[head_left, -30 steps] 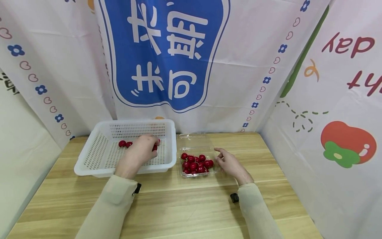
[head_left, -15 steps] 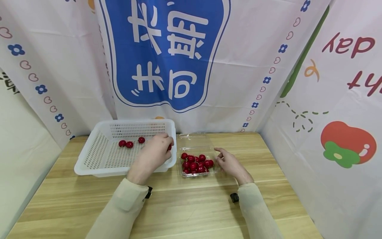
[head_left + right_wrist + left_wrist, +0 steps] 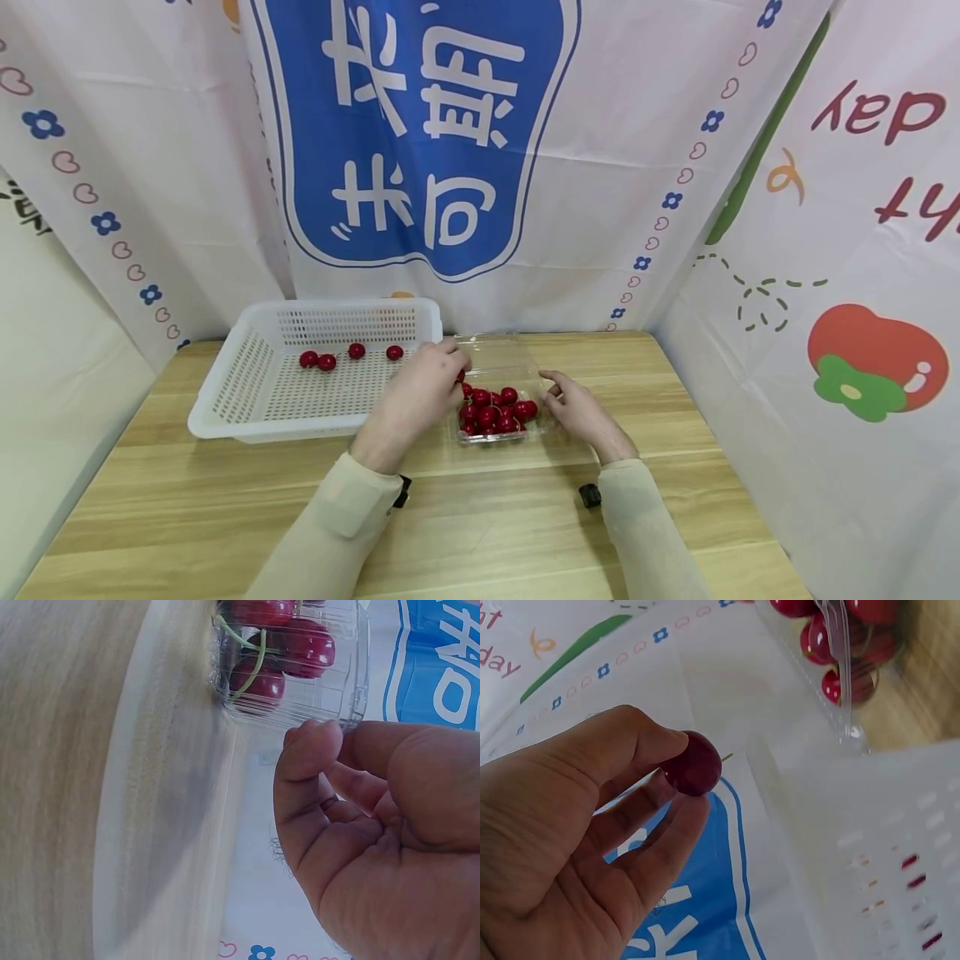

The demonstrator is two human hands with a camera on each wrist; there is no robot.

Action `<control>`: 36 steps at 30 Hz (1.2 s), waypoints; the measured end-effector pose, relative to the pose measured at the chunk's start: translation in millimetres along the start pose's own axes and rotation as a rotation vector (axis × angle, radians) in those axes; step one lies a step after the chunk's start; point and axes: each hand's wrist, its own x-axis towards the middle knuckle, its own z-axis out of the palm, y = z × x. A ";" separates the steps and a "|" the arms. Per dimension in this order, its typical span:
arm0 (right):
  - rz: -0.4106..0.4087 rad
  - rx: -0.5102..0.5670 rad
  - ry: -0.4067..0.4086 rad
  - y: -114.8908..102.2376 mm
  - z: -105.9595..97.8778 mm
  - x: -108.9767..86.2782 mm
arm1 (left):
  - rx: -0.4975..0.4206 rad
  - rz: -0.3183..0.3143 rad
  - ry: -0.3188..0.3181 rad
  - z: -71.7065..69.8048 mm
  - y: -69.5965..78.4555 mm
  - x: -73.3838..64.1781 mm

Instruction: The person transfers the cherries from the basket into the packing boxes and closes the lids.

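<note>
A dark red cherry [image 3: 693, 764] with a short green stem is pinched between the thumb and fingers of my left hand [image 3: 422, 390]. That hand is over the gap between the white plastic basket [image 3: 217, 408] and the clear plastic box [image 3: 491, 440]. Several cherries [image 3: 491, 410] lie heaped in the box, whose lid [image 3: 491, 348] stands open at the back. My right hand [image 3: 581, 417] holds the box's right wall, thumb and index finger pinching its edge in the right wrist view. Several more cherries [image 3: 327, 362] are spread along the far part of the basket floor.
Both containers stand on a wood-grain table [image 3: 480, 533]. A printed white cloth [image 3: 600, 167] hangs right behind them, with another printed panel [image 3: 840, 333] on the right side.
My left hand has taken a cherry from the basket and moved right with it, over the basket's rim to the box. My right hand has stayed at the box.
</note>
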 end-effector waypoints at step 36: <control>-0.015 -0.005 -0.012 4.4 -1.4 1.7 | -0.016 -0.001 -0.028 92.5 32.6 29.3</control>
